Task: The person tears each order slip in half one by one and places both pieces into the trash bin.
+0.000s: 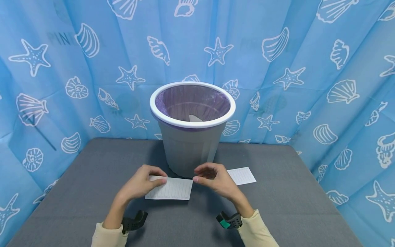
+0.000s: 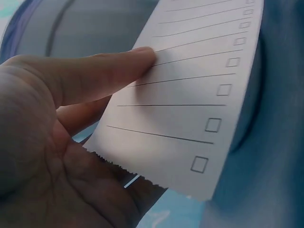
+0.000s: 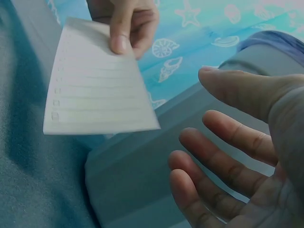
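Bin on table, far side, curtain behind, scrap inside. Held sheet before bin, left hand at its left end, right hand just beside its right end. Loose sheet on table, right of bin.

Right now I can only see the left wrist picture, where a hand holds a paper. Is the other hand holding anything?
Observer: No, the right hand is open and holds nothing.
Operator: Is there any more paper on the table?
Observer: Yes, another lined paper lies there, to the right of that hand in the head view.
Operator: What's inside the bin?
Observer: There's something white down in it, but I can't tell what it is.
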`<state>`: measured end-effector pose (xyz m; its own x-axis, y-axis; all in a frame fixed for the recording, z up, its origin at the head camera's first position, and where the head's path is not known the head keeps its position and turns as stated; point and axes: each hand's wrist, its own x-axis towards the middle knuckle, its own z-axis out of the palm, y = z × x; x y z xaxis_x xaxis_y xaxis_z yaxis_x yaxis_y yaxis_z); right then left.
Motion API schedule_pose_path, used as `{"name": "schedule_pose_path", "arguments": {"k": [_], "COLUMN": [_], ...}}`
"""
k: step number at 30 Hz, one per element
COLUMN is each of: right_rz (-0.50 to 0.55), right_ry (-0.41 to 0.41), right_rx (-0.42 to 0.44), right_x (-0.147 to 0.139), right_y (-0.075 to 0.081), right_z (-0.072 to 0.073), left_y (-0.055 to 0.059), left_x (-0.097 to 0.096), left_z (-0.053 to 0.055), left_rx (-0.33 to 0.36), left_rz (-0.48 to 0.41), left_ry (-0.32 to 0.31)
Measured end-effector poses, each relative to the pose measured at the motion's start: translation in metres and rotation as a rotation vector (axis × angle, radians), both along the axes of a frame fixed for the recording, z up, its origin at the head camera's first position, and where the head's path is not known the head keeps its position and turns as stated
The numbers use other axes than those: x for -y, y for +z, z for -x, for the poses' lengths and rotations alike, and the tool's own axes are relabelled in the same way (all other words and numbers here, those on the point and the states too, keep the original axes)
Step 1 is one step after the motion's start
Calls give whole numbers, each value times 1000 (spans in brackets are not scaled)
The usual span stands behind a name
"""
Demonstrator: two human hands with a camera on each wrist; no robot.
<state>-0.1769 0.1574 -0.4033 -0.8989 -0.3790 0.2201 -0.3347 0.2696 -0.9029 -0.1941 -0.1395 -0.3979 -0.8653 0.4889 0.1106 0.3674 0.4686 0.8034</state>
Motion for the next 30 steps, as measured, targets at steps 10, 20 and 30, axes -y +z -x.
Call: {"name": "schedule_pose_path", "arguments": {"k": [10,20,30], "right_rz": [-5,20,43], "right_ry": [61,14,-4], "right_rx": [-24,-52,-81], "right_x": [7,12,11], "right_y": [0,4,4], "right_z": [-3,-7,-6], "left_y": [-1,1,1], "left_x": [-29,-47,-53], "left_z": [-7,-15,-17], "left_rx": [-10,-23,-68], "left_rz": [-50,-136,-182], "left_ry": [2,25,49]}}
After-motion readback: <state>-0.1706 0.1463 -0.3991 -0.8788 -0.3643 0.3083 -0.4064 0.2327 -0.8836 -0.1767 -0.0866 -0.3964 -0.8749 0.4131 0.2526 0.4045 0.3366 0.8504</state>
